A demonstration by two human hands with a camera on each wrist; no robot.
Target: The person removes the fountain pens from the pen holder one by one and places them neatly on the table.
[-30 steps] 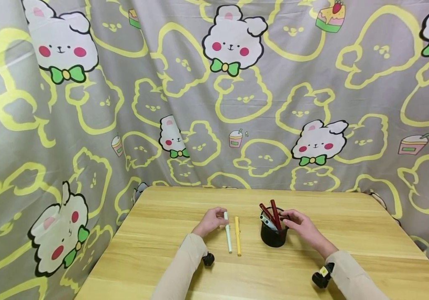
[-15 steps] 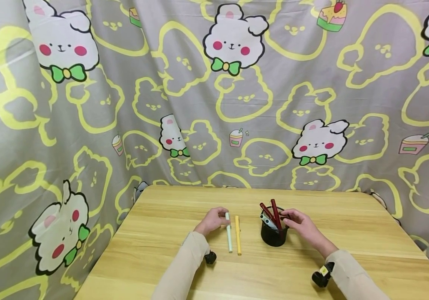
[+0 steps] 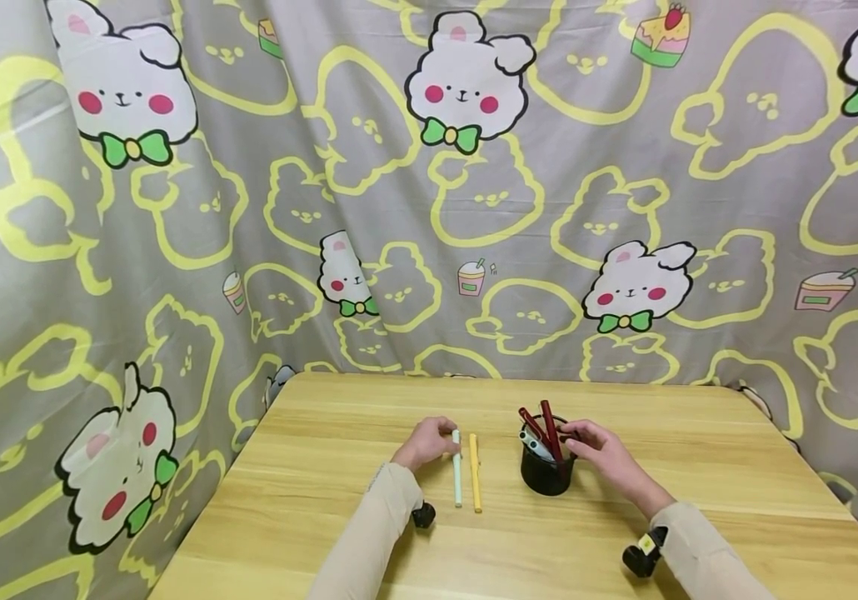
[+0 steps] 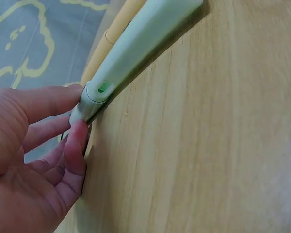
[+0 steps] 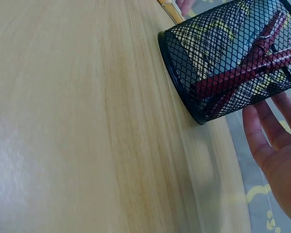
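Left hand [image 3: 427,442]: fingers [image 4: 53,101] pinch the far end of the mint pen [image 3: 457,482], just past the joint line on its barrel. A small green oval slot shows on the barrel close to the grip. Pen points back toward the person, near end low over the tabletop [image 3: 309,450]; whether it touches the wood along its length, cannot tell.

Right hand [image 3: 600,448]: fingers [image 5: 257,133] extended and relaxed, tips at the right side of the black mesh pen holder [image 3: 545,477], apparently touching the mesh wall; the force of contact cannot be read. Thumb on the near side of the wall, just below the rim.

Yellow pen [image 3: 476,477]: lies on the tabletop just right of the mint pen, nearly parallel, its clip on the right side. Sits between the mint pen and the holder, nearer to the former.

Holder: upright. Contents: two dark red pens [image 3: 551,429], leaning, crossing when viewed through the mesh from the right wrist; also pale pens [image 3: 537,447] tilted left, dark round marks at their ends.

Further out: beige sleeves [image 3: 369,529] on both forearms; a black device [image 3: 424,515] at the left wrist, another [image 3: 641,557] at the right. Tabletop is light wood-grain. Behind and to the left hangs a grey curtain [image 3: 504,333] printed with white rabbits and yellow outlines.
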